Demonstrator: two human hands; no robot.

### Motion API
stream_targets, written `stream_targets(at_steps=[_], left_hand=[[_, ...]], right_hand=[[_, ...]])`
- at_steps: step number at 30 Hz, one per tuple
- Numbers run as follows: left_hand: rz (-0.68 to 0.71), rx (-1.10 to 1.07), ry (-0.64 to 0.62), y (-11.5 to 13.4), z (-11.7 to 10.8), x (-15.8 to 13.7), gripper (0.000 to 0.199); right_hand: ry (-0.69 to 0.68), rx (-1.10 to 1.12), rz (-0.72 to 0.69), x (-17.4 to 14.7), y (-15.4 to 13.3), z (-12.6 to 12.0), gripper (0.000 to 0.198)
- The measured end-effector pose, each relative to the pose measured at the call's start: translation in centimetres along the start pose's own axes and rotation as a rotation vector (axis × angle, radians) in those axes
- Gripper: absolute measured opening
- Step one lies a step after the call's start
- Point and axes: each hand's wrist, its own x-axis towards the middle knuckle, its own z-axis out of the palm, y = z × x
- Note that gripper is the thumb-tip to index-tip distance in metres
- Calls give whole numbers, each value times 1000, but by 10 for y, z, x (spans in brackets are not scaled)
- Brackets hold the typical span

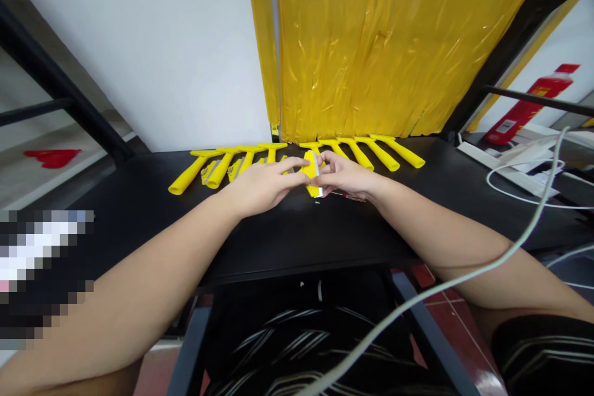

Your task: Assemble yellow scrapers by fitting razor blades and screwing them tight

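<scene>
Between my two hands, just above the black table (288, 241), is a small yellow scraper head (312, 167) with a pale, blade-like strip along its right side. My left hand (260, 185) pinches it from the left with thumb and fingers. From the right, the curled fingers of my right hand (346, 173) grip the same piece. A thin tool with a reddish end (348, 197) shows under my right hand; whether it is held there I cannot tell. Yellow T-shaped scraper handles lie in a left group (188, 176) and a right group (385, 158).
Small metal-and-yellow parts (211, 170) lie among the left handles. A white cable (431, 294) crosses in front of my right arm. White strips (505, 167) and a red bottle (529, 108) are at right. A white panel and yellow sheeting (371, 43) rise behind the table.
</scene>
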Motion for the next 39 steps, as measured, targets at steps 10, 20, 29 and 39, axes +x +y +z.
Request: stream_targets(at_steps=[10, 20, 29, 39], left_hand=[[-82, -94, -4, -10, -2, -4, 39], [-100, -513, 82, -24, 8, -5, 29], [-473, -1361, 94, -10, 8, 2, 39], [-519, -1622, 82, 1, 1, 9, 35]], right_hand=[[-35, -816, -242, -12, -15, -28, 5], [-210, -1095, -344, -12, -10, -19, 14], [213, -670, -455, -8, -9, -15, 17], [271, -581, -473, -2, -1, -8, 22]])
